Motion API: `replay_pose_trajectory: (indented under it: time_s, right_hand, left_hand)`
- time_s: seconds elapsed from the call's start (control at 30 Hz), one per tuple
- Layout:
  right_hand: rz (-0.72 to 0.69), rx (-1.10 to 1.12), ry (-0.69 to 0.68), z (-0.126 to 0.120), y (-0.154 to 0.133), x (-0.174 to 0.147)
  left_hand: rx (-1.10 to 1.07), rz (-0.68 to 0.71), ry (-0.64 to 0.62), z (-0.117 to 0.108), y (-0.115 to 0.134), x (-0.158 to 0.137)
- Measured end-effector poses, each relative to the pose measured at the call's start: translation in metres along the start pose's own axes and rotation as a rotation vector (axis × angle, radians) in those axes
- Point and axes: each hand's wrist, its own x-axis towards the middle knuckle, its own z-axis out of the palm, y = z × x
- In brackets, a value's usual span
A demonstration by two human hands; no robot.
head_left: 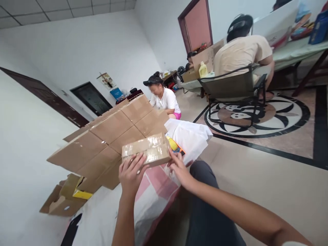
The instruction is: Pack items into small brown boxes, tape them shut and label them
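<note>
A small cardboard box [151,148] with shiny clear tape on it is held up, slightly tilted, in front of me. My left hand [132,169] grips its near left side, fingers spread across the front face. At the box's right end, my right hand [180,171] has its fingers closed on the lower corner. Just behind that hand lie a yellow, blue and orange item [175,145], partly hidden, and a white plastic sheet [191,136]. Beneath is a pink-and-white cloth [156,182].
A tall folded cardboard panel [110,133] stands behind the box. An open carton [68,201] sits lower left. Beyond the panel a person in white [170,102] crouches. Another person sits in a folding chair [228,89] at a table [294,53] on the right.
</note>
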Motion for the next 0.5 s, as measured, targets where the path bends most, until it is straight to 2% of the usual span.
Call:
replay_pose_trajectory:
  time_s: [0.07, 0.13, 0.23, 0.3, 0.37, 0.43, 0.5]
  right_hand:
    - [-0.014, 0.101, 0.106, -0.043, -0.016, 0.020]
    - [-0.014, 0.144, 0.188, -0.084, -0.021, 0.034]
    - [-0.001, 0.075, 0.325, -0.129, 0.001, 0.047]
    - [0.030, 0.010, 0.403, -0.144, 0.032, 0.056]
    - [0.071, -0.062, 0.433, -0.148, 0.065, 0.069]
    - [0.058, -0.170, 0.417, -0.145, 0.092, 0.085]
    - [0.013, -0.290, 0.376, -0.136, 0.108, 0.102]
  left_hand:
    - [-0.114, 0.046, -0.040, 0.028, 0.015, 0.060]
    - [-0.246, 0.102, -0.134, 0.068, 0.033, 0.112]
    - [-0.408, 0.166, -0.292, 0.135, 0.064, 0.162]
    - [-0.495, 0.186, -0.397, 0.179, 0.081, 0.174]
    - [-0.524, 0.189, -0.443, 0.218, 0.090, 0.175]
    - [-0.537, 0.166, -0.471, 0.250, 0.092, 0.169]
    - [-0.553, 0.112, -0.492, 0.272, 0.086, 0.161]
